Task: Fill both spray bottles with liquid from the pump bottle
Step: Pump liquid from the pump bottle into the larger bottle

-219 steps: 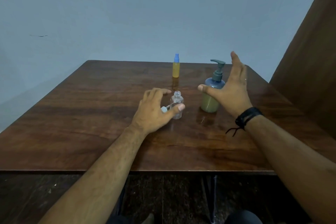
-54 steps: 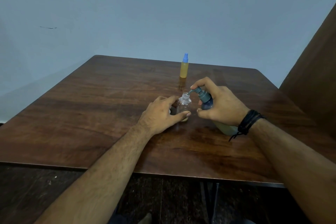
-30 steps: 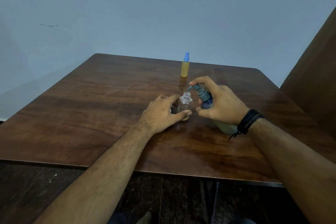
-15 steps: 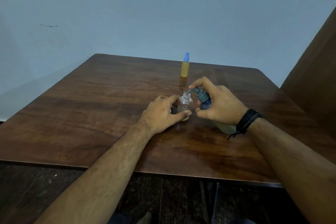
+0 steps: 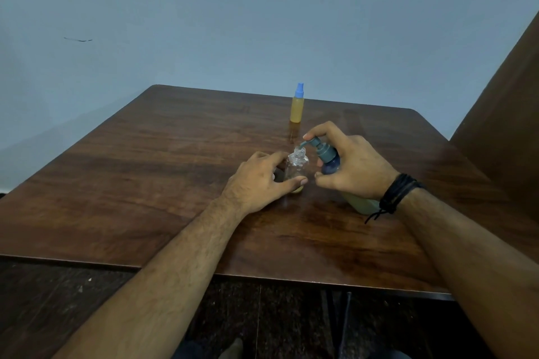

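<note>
The capped yellow spray bottle [image 5: 297, 106] looks full, while the left hand [image 5: 256, 181] steadies the clear spray bottle [image 5: 296, 169], barely filled, and the right hand [image 5: 353, 166] grasps the tilted pump bottle [image 5: 331, 162].

A plain, sparsely furnished room, kind unclear: a dark brown polished wooden table [image 5: 145, 183] stands against a bare pale blue painted wall [image 5: 262, 23], above a dark speckled floor [image 5: 58, 300].

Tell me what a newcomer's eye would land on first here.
First, mid-table, the right hand tilting a pump bottle so its spout sits over the open neck of a small clear bottle, which the left hand steadies. Next, the yellow bottle with a blue cap standing alone toward the far edge of the wooden table.
</note>
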